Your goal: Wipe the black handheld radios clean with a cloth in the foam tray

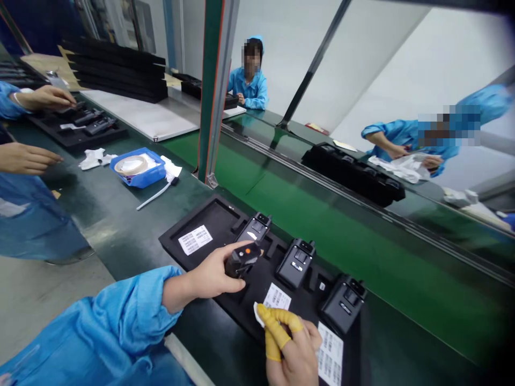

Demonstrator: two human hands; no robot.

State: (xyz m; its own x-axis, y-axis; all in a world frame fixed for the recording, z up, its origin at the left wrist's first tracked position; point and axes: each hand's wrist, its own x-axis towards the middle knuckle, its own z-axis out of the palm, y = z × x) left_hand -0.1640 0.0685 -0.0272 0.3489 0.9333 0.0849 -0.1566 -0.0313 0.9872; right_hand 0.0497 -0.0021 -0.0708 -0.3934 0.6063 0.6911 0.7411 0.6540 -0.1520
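Note:
My left hand (pixel 211 274) grips a small black handheld device (pixel 243 256) with an orange button on its end, held above a black foam tray (pixel 237 297). In my right hand (pixel 289 343), which wears yellow finger cots, a small white wipe (pixel 258 315) is pinched between the fingertips. Similar black devices sit in the tray's slots: one behind my left hand (pixel 255 227), one in the middle (pixel 296 262) and one at the right (pixel 344 304). White barcode label sheets (pixel 195 239) lie on the tray, one partly behind my right hand.
Beyond the tray runs a green conveyor belt (pixel 257 185). On the left stand a blue bin (pixel 139 167) with a tape roll, a white-handled brush (pixel 155 194) and stacked black trays (pixel 116 72). A co-worker's hands (pixel 30 158) are at far left; two people work across the belt.

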